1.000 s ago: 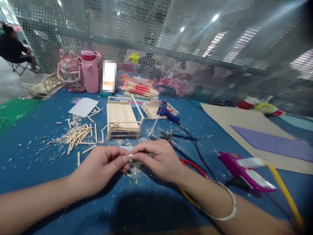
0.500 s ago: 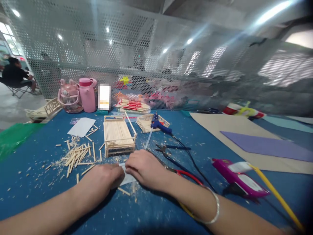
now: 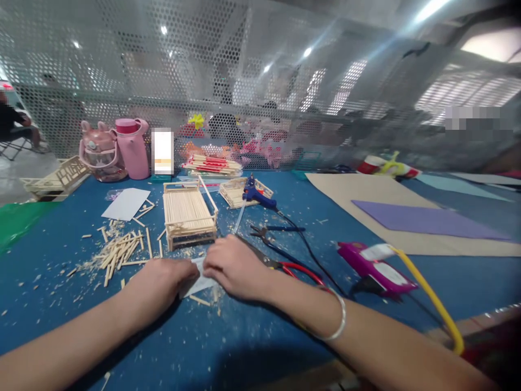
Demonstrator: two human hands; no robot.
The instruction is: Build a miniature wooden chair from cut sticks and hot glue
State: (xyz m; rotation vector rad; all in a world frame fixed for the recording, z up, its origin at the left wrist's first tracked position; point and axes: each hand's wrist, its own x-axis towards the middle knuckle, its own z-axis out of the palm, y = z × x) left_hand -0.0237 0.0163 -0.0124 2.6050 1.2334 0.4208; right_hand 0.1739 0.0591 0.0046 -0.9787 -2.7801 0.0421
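Observation:
A small piece of white paper lies low over the blue table, between my two hands. My left hand has its fingers closed on the paper's left side. From the other side my right hand grips the same paper, thumb and fingers pressed together. Just beyond them stands a little bed frame built of thin wooden sticks. To the left is a heap of short cut sticks with a white sheet behind it. Red-handled pliers lie partly under my right forearm.
A blue glue gun rests by a second stick model. Dark-handled pliers and a magenta tool lie to the right. Pink bottles stand at the back before a perforated screen. Purple foam covers brown card.
The view has swung slightly right and down, so things sit further left and higher. Both hands stay on the paper, with little change in their grip.

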